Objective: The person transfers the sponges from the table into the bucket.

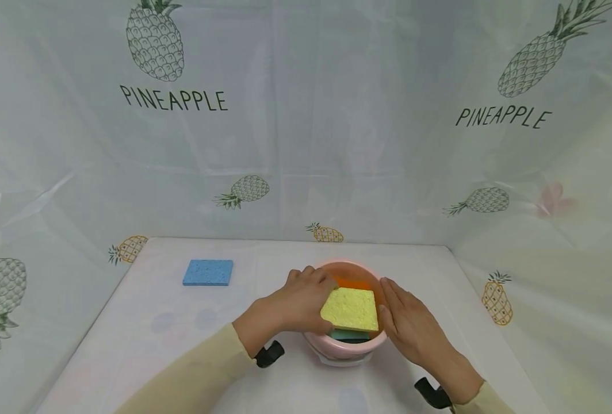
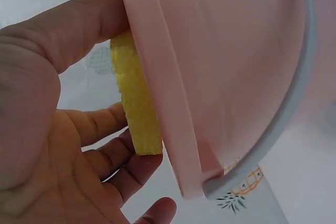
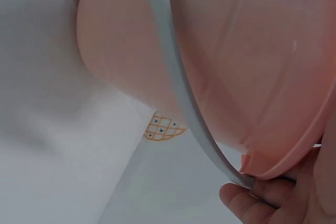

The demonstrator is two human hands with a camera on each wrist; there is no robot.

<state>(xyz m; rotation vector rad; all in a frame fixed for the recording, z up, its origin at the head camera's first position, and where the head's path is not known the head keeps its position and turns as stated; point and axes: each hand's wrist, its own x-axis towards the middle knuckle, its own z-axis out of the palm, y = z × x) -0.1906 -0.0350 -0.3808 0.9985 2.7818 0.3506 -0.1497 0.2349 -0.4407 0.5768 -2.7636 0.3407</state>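
Observation:
A pink bucket (image 1: 339, 348) with a pale grey handle (image 2: 286, 114) stands upright on the table. At its mouth, my left hand (image 1: 308, 299) grips a yellow sponge (image 1: 351, 309) by its left side, thumb toward me and fingers on the far side. Below that sponge, a green piece (image 1: 348, 334) and something orange (image 1: 352, 283) show inside the bucket; the rest of the contents is hidden. My right hand (image 1: 420, 330) rests against the right side of the rim with its fingers extended. In the right wrist view, fingertips (image 3: 241, 200) touch the rim near the handle's end.
A blue sponge (image 1: 207, 272) lies flat on the white table (image 1: 285, 382), toward the back left. Behind and beside the table hangs a pale sheet (image 1: 337, 126) printed with pineapples. Black wrist straps (image 1: 270, 354) show on both arms.

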